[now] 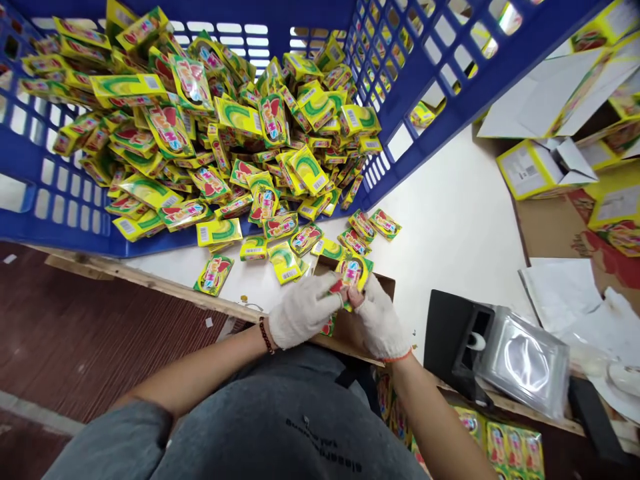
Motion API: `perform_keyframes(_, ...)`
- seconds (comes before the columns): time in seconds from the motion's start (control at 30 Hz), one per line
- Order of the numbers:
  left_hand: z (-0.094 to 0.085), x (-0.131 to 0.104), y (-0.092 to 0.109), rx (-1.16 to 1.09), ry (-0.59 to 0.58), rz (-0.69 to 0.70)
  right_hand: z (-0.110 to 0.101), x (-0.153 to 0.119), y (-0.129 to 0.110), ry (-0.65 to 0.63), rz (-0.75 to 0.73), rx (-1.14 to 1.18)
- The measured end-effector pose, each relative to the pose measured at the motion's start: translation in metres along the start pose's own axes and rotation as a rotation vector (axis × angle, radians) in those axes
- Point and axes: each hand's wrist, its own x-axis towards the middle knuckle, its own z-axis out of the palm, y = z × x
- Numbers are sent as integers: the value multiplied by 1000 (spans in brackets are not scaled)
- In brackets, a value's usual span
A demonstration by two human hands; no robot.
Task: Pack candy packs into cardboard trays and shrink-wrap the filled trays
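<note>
Packet (354,271) is grasped by the left hand (305,311) and right hand (383,321) over an open carton (346,328) at the near edge of the bench (450,200), beside the crate (310,10).

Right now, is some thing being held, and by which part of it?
Yes: a small yellow-green printed box, held by its lower end, nearest the body, in the gloved left hand and gloved right hand.

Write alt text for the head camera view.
A white-gloved left hand and right hand hold a small fruit-printed pack over an open cardboard box. Ahead, similar packs crowd a blue slotted plastic crate and lie loose on a white table.
</note>
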Motion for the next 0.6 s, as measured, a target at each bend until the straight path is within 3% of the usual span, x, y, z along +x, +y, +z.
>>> perform_keyframes(0.13,1,-10,10,65,-23,56,-18,6,7,134,-11,-220)
perform_keyframes(0.23,7,-12,22,74,-280,96,-22,18,15,14,-24,-439)
perform_keyframes(0.3,18,-9,31,146,-420,85,-14,28,20,-116,-25,-623)
perform_keyframes(0.37,30,-5,38,262,-469,-13,-2,37,23,-176,-7,-822)
perform_keyframes(0.47,42,-4,38,335,-533,-82,14,47,28,-203,0,-1053)
perform_keyframes(0.6,41,-7,34,335,-581,-66,22,51,37,-163,-68,-1229)
